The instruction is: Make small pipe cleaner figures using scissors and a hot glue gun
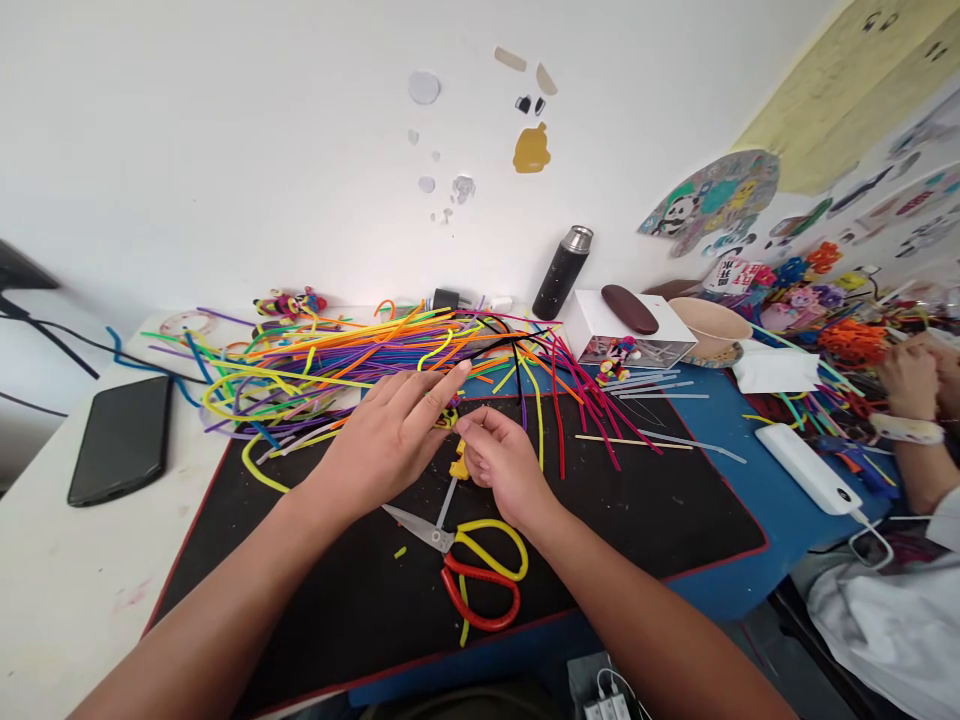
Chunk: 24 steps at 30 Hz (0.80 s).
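Observation:
My left hand [390,430] is closed round a small colourful pipe-cleaner piece [448,415], of which only yellow and purple bits show between the hands. My right hand [501,462] is pinched at the right side of that piece, thumb and forefinger together; what lies between the fingertips is too small to make out. Just below, a yellow piece [458,463] with a pale stick shows beside my right fingers. Scissors [450,548] with one yellow and one red handle lie on the black mat [345,600] beneath my hands.
Loose pipe cleaners [330,360] spread behind my hands. A phone [121,440] lies left. Behind stand a black flask [562,275] and a white box [634,330]. At right are a bowl [709,325], a white power bank [806,470] and another person's hands [909,380].

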Available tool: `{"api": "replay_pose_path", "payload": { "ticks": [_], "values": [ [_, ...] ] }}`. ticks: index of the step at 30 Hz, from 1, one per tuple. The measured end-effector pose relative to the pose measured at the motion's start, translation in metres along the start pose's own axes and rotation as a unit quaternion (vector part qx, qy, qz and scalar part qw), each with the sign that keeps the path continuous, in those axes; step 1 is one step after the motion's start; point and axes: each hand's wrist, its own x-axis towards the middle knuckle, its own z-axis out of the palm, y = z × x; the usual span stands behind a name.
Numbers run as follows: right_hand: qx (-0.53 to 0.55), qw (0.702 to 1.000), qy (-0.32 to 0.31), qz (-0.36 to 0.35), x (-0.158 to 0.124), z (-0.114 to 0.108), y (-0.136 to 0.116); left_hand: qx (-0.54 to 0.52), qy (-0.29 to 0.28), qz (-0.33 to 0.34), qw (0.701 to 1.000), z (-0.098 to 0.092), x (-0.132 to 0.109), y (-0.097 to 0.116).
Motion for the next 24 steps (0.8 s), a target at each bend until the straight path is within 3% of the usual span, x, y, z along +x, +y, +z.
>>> {"api": "replay_pose_path", "payload": {
  "ticks": [10, 24],
  "values": [
    [-0.003, 0.999, -0.046, 0.011, 0.0000, -0.0049, 0.0059, -0.024, -0.001, -0.018, 1.000, -0.0017, -0.0005, -0.0017],
    [0.003, 1.000, -0.012, 0.010, 0.0026, -0.0027, -0.0022, -0.053, 0.001, -0.023, 0.998, -0.0024, -0.0008, -0.0005]
  ]
}}
